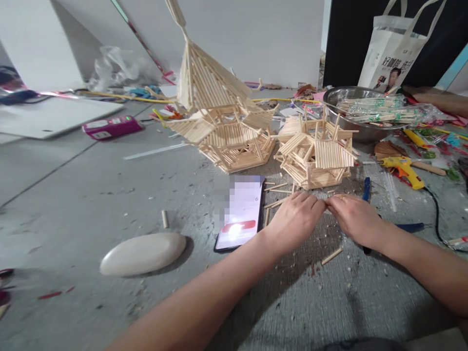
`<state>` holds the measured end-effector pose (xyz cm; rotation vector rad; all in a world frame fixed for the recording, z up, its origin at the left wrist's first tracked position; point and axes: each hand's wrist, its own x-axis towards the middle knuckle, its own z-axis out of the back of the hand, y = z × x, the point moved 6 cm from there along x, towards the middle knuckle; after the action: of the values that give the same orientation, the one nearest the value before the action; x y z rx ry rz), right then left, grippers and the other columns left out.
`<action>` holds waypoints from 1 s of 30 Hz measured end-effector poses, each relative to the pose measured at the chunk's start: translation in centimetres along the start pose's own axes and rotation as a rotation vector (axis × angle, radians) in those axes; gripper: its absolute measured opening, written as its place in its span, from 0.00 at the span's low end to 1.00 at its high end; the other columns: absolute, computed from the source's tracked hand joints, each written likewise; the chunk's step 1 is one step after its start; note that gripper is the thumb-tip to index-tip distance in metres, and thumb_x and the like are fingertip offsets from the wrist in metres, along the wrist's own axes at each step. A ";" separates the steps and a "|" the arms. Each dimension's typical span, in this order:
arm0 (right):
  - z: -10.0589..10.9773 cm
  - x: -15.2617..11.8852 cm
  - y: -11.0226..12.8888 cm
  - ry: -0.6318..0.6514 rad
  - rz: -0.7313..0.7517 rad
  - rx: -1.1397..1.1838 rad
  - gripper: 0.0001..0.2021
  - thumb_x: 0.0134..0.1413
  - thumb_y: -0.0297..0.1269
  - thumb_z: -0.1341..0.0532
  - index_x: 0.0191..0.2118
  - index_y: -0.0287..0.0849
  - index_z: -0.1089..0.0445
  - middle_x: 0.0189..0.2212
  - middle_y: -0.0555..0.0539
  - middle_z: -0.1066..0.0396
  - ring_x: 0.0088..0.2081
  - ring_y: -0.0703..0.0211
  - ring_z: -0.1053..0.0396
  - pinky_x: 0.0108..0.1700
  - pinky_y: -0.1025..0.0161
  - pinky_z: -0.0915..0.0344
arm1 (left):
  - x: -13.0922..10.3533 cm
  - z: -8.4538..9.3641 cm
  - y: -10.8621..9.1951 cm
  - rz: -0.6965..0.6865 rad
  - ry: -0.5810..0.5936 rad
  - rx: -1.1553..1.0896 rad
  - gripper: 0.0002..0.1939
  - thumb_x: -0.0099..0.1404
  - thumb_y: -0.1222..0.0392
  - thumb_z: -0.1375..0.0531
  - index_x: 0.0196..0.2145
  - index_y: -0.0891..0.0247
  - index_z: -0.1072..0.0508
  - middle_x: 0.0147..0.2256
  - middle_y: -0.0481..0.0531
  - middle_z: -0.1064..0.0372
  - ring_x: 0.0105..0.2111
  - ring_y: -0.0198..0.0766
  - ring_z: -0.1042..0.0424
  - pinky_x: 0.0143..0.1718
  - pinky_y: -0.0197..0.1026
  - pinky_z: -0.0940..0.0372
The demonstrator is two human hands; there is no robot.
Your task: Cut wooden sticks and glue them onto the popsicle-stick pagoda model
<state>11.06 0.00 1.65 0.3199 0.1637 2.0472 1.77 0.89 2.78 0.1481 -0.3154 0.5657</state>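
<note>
My left hand [297,214] and my right hand [353,214] meet at their fingertips over the floor, both with fingers closed. Whatever they pinch is hidden behind the fingers. Just beyond them stands a small stick structure [318,156] with short roof panels. A taller stick pavilion [223,117] with a pointed roof is behind it to the left. Several loose short sticks [276,191] lie between the lit phone [239,214] and the small structure. Another stick [332,256] rests on the floor below my hands.
A blue-handled tool [366,189] lies partly behind my right hand. Right of it is a yellow glue gun [402,170] with a black cord. A metal bowl [331,97] holds bagged sticks. At left are a smooth white stone [144,254] and a purple box [112,127].
</note>
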 end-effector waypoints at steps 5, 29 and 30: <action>0.5 -0.1 0.0 -0.044 0.023 0.006 0.13 0.59 0.31 0.55 0.33 0.40 0.34 0.29 0.43 0.31 0.33 0.55 0.35 0.36 0.58 0.42 | -0.2 -0.6 0.2 0.070 0.063 -0.084 0.14 0.64 0.69 0.56 0.30 0.67 0.31 0.24 0.52 0.35 0.23 0.34 0.35 0.25 0.37 0.40; 2.3 -4.8 -5.1 0.560 -0.174 -0.441 0.03 0.38 0.31 0.38 0.19 0.41 0.30 0.22 0.42 0.28 0.26 0.50 0.30 0.24 0.60 0.45 | -0.6 -1.3 3.5 0.447 0.008 -0.572 0.14 0.63 0.61 0.52 0.23 0.65 0.35 0.19 0.46 0.41 0.20 0.30 0.42 0.23 0.33 0.48; 1.9 -5.0 -4.7 0.571 -0.150 -0.464 0.02 0.37 0.29 0.38 0.20 0.40 0.30 0.23 0.41 0.27 0.27 0.49 0.29 0.24 0.61 0.45 | -0.6 -1.4 3.5 0.443 0.002 -0.588 0.13 0.63 0.61 0.52 0.24 0.65 0.35 0.19 0.46 0.40 0.21 0.30 0.42 0.24 0.33 0.47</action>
<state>17.82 -2.15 1.49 -0.5530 0.0518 1.9103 -0.29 3.83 1.43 -0.5020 -0.5048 0.8853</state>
